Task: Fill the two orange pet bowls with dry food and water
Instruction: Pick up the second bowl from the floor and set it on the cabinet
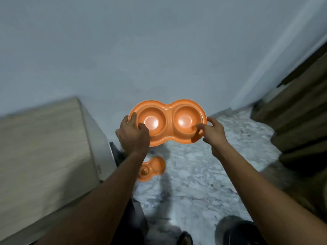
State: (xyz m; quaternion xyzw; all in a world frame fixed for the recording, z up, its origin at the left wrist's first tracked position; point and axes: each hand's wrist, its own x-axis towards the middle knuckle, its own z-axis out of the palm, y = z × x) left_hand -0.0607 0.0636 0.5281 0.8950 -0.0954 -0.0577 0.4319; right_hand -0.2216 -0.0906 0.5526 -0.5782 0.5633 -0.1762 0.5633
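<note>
I hold an orange double pet bowl (168,114) in the air in front of me, well above the floor. Both of its round wells look bare and shiny. My left hand (133,134) grips its left end, thumb inside the left well. At the right end my right hand (213,132) holds the rim, thumb in the right well. A second orange double bowl (153,167) lies on the floor below, next to my left forearm. One of its wells holds something small and brown; the other looks bare.
A light wooden cabinet (44,147) stands at the left against the pale wall (159,50). Brown wooden furniture (300,112) fills the right side. The floor (203,174) is grey-white marbled tile. A dark round object (242,232) sits at the bottom right near my foot.
</note>
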